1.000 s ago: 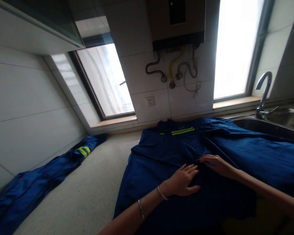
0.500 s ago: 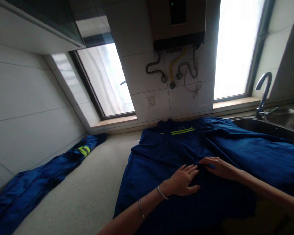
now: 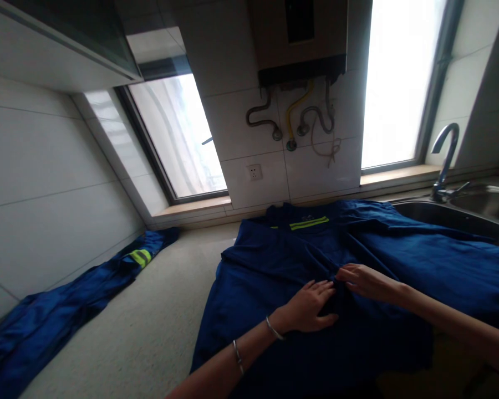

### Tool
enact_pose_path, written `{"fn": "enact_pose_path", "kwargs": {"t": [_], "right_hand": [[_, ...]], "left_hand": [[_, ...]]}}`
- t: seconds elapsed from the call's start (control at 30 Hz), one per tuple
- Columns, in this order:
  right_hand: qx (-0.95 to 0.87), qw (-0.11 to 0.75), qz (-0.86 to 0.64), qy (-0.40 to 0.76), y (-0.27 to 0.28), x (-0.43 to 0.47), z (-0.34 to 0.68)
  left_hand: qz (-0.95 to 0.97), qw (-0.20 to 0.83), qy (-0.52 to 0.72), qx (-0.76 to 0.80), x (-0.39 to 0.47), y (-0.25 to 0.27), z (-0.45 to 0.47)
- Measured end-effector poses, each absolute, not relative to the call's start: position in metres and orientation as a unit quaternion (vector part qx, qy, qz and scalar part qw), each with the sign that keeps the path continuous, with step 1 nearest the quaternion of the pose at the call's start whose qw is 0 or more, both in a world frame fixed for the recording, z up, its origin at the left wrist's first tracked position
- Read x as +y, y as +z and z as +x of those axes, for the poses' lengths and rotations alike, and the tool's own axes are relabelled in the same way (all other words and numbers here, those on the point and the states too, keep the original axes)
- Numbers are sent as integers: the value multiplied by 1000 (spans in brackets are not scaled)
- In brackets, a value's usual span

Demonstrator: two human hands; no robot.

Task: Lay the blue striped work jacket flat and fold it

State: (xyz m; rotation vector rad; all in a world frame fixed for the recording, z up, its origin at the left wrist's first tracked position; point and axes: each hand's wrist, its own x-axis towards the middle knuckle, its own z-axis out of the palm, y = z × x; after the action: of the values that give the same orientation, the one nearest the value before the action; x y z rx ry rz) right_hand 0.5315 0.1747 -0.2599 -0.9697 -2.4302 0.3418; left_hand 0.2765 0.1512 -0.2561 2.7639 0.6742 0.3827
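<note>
While the left hand [image 3: 311, 305] lies flat, fingers spread, on the blue shirt [image 3: 274, 266]; the right hand [image 3: 363, 280] pinches its cloth just beside.

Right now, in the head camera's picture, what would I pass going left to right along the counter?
Blue garment with a yellow stripe by the wall → bare speckled counter → left hand flat on the spread blue work jacket → right hand on that jacket → steel sink with its faucet.
</note>
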Motion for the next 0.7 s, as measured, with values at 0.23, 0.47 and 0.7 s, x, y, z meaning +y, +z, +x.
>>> {"fn": "enact_pose_path", "kwargs": {"t": [0.23, 0.47, 0.7], "right_hand": [[-856, 269, -366, 248, -262, 185, 528], [-775, 360, -420, 305, -252, 187, 514], [-802, 392, -378, 244, -217, 164, 498]], "left_hand": [[904, 141, 254, 313, 167, -260, 291], [912, 7, 228, 341, 187, -250, 320], [918, -11, 234, 319, 187, -225, 303]]}}
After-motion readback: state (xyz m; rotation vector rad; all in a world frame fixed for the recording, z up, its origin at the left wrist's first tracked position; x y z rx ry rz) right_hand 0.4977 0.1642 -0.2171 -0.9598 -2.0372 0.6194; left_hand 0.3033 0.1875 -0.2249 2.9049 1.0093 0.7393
